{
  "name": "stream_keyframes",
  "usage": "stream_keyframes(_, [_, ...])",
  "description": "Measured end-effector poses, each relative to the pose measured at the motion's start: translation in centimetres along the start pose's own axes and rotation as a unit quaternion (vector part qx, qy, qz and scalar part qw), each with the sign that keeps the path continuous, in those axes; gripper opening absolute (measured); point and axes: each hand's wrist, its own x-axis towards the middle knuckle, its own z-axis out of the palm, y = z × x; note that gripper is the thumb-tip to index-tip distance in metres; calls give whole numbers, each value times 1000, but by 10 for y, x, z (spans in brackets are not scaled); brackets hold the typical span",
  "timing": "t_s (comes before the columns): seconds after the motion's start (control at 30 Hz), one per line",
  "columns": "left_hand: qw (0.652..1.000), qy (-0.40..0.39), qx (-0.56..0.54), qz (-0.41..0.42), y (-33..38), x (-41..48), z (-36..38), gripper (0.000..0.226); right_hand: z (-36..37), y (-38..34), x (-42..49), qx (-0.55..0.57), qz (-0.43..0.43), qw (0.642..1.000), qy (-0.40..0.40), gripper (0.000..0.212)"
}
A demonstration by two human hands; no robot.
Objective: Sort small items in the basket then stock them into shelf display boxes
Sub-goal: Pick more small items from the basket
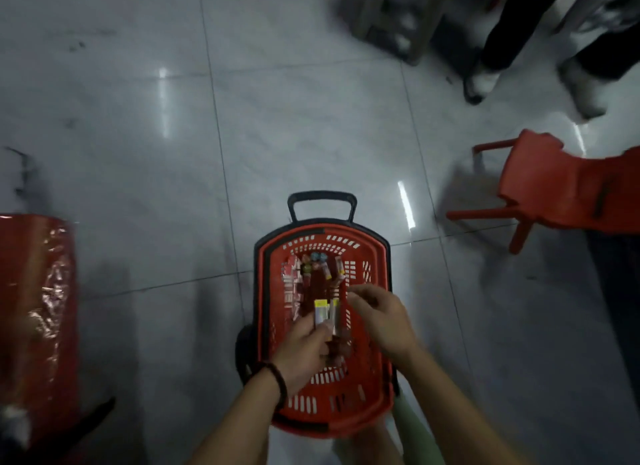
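1. The red basket [349, 232] stands on the tiled floor [311, 135] just in front of the person, with its black handle at the far end.
2. Sorting looks to be under way. The left hand [304, 350] is curled round a small stack of yellow-topped packets [321, 314] and holds them up over the middle of the basket.
3. The right hand [381, 315] is over the basket's right edge with its fingers reaching toward the stack. It is blurred, so I cannot tell whether it pinches an item or holds nothing.
4. A good many loose small items [304, 274] lie mixed together toward the basket's far end. More sit under the hands at the near end, too blurred to tell what kind they are.
5. Judging from this, only one kind has been gathered so far, and most of the sorting is left to do.
6. The stocking step appears not to have begun. No shelf display box can be made out. A blurred rack [391, 21] stands at the far right of the floor, well apart from the basket, and what it holds cannot be read.
7. Also on the floor are a red chair [554, 191] to the right and a red wrapped bundle [34, 291] to the left. Neither touches the basket.
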Motion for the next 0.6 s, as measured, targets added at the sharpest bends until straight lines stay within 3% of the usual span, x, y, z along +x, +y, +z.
stream_keyframes(0.1, [998, -54, 16, 12, 38, -95, 1, 31, -6, -65, -82, 70, -14, 994, -79, 16])
stream_keyframes(0.23, [991, -106, 51, 59, 87, -202, -1, 32, -8, -145, -176, 129, -91, 984, -86, 12])
stream_keyframes(0.4, [984, -49, 68, 160, 120, -307, -6, 24, -12, -223, -242, 138, -173, 971, -90, 14])
stream_keyframes(0.5, [977, -17, 51, 206, 122, -360, -9, 32, -8, -253, -264, 150, -218, 959, -107, 12])
stream_keyframes(0.6, [969, -3, 1, 248, 109, -413, -8, 27, 14, -269, -290, 174, -240, 945, -142, 23])
